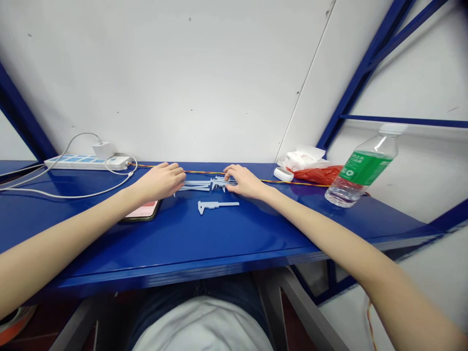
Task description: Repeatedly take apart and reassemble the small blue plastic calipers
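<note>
A light-grey plastic vernier caliper [218, 205] lies alone on the blue table, jaws to the left. Behind it, several similar calipers form two groups between my hands. My left hand [163, 181] curls over the left end of one group of calipers [197, 185], fingers together; a jaw tip pokes out below the hand. At the other group of calipers [219, 182], my right hand [244, 181] has its thumb and bent fingers around the right end. My fingers hide parts of both groups.
A phone [143, 210] lies partly under my left forearm. Farther left sits a white power strip [86, 162] with a charger and looping cable. On the right are a water bottle [361, 170], a red plastic bag [318, 174], tissues [305, 158] and a white oval object [283, 174].
</note>
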{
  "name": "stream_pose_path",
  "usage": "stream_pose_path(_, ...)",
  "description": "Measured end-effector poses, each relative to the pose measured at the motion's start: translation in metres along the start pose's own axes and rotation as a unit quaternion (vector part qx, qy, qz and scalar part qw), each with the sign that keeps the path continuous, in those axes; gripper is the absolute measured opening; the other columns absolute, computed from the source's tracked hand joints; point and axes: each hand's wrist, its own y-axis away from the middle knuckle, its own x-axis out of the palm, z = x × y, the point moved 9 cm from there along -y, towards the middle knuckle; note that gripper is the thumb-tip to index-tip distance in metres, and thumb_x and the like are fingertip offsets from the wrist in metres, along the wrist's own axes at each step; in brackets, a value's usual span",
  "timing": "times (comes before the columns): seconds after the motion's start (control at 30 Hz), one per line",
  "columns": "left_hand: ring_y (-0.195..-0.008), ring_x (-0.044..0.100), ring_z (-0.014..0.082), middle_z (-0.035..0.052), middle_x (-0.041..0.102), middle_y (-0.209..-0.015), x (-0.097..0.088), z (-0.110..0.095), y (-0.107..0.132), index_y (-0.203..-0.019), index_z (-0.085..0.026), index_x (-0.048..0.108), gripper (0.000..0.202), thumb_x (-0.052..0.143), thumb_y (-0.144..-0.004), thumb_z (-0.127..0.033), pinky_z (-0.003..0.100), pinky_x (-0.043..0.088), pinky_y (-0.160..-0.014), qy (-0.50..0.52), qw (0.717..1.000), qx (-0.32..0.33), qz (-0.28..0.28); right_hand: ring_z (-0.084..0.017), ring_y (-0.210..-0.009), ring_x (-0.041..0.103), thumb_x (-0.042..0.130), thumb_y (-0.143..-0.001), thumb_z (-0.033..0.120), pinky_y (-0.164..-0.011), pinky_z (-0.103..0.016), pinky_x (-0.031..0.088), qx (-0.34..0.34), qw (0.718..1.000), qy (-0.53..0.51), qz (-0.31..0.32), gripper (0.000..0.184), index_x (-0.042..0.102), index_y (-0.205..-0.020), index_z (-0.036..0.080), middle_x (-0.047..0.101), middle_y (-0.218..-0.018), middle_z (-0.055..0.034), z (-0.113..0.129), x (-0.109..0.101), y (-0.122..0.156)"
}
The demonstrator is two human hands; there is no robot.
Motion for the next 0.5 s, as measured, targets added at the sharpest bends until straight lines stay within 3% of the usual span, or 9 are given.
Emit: stream_pose_path(0.5, -0.074, 0.059, 0.0194, 0.0053, 0.065, -0.074, -0.010, 0.004, 0.003, -0.079, -0.017, 0.061, 0.027, 0.041, -0.093, -0.027, 0.031, 0.040, -0.066, -0.009, 0.998, 0.007, -0.062, -0.024, -0.114, 0.053, 0.056, -0.080, 0.017, -0.096, -0.043, 0.041, -0.103, 0.985, -0.038, -0.136, 0.008, 0.053, -0.087, 0.020, 0.058, -0.117, -0.0113, 0.018, -0.027, 0.009)
